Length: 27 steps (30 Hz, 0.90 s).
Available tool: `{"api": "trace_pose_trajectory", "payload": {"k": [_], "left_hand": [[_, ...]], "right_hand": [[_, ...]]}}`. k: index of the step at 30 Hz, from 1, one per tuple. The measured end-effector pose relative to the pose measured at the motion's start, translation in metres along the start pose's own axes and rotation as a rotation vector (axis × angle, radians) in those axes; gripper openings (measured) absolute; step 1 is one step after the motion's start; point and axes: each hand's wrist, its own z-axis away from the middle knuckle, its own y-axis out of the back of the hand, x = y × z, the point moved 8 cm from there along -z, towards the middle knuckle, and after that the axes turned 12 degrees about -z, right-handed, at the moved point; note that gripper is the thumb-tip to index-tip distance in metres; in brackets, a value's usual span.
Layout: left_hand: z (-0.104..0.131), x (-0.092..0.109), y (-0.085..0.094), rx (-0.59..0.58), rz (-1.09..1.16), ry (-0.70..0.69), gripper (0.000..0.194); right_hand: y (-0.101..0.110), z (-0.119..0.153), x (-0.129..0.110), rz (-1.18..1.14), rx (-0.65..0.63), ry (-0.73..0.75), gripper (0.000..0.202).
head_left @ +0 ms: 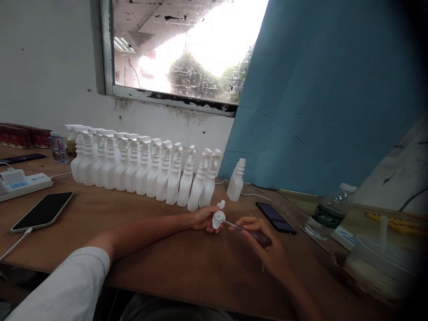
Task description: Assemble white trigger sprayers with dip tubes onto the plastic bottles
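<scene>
My left hand (204, 218) is closed around a white spray head (219, 218), its round collar facing up and toward me. In my right hand (262, 236) is a screwdriver (259, 237) with a dark handle; its thin metal shaft points left and its tip meets the spray head near the collar. Behind my hands, a long row of white spray bottles (154, 176) with spray heads on stands across the table. One white bottle without a spray head (236, 180) stands apart to the right of the row.
On the brown table (160, 272) lie a phone (43, 211) at the left and another phone (276, 217) right of my hands. A power strip (28, 185) is far left. A water bottle (329, 214) and a plastic cup (377, 267) stand at the right.
</scene>
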Motion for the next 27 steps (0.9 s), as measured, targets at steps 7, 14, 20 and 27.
{"api": "trace_pose_trajectory", "payload": {"k": [7, 14, 20, 27], "left_hand": [[0.000, 0.001, -0.003, -0.021, -0.065, -0.017, 0.026], [0.000, 0.004, -0.008, -0.008, -0.149, -0.080, 0.023], [-0.002, 0.007, -0.007, 0.021, -0.150, -0.139, 0.034], [-0.004, 0.007, 0.006, 0.263, -0.088, -0.169, 0.050]], "right_hand": [[-0.025, 0.006, -0.008, 0.356, -0.358, 0.155, 0.040], [-0.038, 0.009, -0.001, 0.481, -0.434, 0.251, 0.046], [-0.022, 0.009, 0.013, 0.511, -0.263, 0.327, 0.040], [0.005, 0.005, 0.012, 0.477, -0.076, 0.188, 0.035]]}}
